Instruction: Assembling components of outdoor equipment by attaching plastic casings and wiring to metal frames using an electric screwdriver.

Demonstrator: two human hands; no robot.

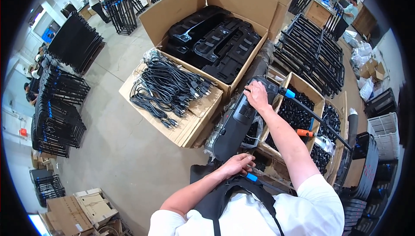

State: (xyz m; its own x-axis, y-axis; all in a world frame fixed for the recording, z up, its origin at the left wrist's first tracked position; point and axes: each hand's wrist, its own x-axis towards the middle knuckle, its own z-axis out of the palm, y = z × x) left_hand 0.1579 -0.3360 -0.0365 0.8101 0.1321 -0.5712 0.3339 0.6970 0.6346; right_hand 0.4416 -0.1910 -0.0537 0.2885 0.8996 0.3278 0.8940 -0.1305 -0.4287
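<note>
A long black housing (233, 130) lies slantwise in front of the person and serves as the landmark. The right hand (256, 94) rests palm down over the housing's far end, its fingers slightly bent against the upper face; whether it grips the edge cannot be told. The left hand (238, 165) is at the housing's near end, fingers half curled; whether anything is held between them cannot be told. A blue sleeve (289, 93) stands at the right of the housing's far end, and a black tube (322, 121) runs from it down to the right. A second blue piece (251, 177) lies below the near end, beside the left hand.

Left of the housing, a carton (203, 121) bears a tangled heap of black cables (162, 85). Beyond its far end, a larger open carton (177, 11) contains black moulded parts (229, 48). To its right, wooden bins (308, 88) contain small black pieces (294, 110), with an orange-bodied tool (304, 133) above them. Farther beyond the bins stand black frames (311, 50).
</note>
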